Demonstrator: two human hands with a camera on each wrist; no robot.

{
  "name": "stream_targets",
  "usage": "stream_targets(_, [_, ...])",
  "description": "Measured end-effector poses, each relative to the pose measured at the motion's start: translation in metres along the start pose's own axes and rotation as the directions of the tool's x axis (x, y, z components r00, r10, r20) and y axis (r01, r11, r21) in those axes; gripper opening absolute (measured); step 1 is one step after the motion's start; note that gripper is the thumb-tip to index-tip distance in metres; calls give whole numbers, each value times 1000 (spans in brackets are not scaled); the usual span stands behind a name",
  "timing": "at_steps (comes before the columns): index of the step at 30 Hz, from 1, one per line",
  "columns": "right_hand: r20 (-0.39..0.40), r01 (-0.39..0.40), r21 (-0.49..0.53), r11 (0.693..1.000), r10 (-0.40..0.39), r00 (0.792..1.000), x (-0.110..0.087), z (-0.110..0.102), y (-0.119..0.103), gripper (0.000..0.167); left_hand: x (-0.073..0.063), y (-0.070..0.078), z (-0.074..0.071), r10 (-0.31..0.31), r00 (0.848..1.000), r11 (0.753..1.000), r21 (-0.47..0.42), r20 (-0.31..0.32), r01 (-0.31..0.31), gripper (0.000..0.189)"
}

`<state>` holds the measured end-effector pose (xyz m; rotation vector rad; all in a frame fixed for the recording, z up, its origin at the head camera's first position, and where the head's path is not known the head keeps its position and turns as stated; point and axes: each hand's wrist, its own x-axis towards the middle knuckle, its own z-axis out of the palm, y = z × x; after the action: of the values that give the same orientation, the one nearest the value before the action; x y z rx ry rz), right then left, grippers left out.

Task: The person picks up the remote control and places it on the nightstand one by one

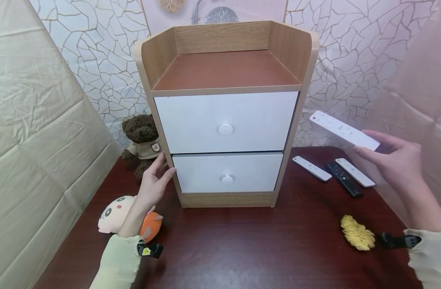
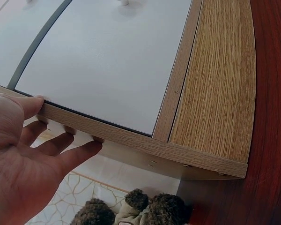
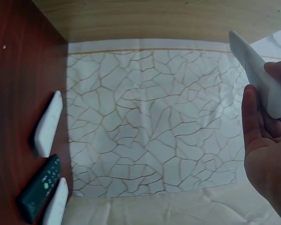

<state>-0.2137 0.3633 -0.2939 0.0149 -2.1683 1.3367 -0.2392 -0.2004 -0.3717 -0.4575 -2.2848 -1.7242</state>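
A small wooden cabinet with two white drawers stands on the dark red table, both drawers closed. My left hand rests on its left side panel, thumb at the front edge and fairly straight fingers against the outer face. In my right hand I hold a white remote control, gripped near one end and raised in the air to the right of the cabinet. Below it on the table lie two more white remotes and a black remote.
A brown teddy bear sits left of the cabinet. Partly behind my left forearm lies a pink-and-orange plush toy. A yellow yarn-like item lies at the front right. Draped cloth and a crackle-patterned backdrop border the table.
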Motion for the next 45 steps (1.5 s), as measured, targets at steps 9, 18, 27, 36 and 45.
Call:
stream_targets(9, [2, 12, 40, 999, -12, 1000, 9, -9, -21, 44, 0, -2, -1, 31, 999, 999, -12, 9, -31, 68])
stream_targets(18, [33, -8, 67, 998, 6, 999, 14, -15, -37, 45, 1, -3, -3, 14, 1000, 1000, 6, 26, -14, 69])
stream_targets(27, [-5, -1, 28, 1000, 1, 1000, 20, -18, -54, 44, 0, -1, -2, -16, 1000, 1000, 6, 22, 16, 69])
stream_targets(36, [-62, -28, 18, 999, 29, 998, 25, -19, -78, 44, 0, -3, -3, -9, 1000, 1000, 29, 26, 9, 69])
stream_targets(45, [-50, -55, 28, 998, 56, 997, 27, -19, -100, 44, 0, -3, -3, -8, 1000, 999, 33, 25, 7, 69])
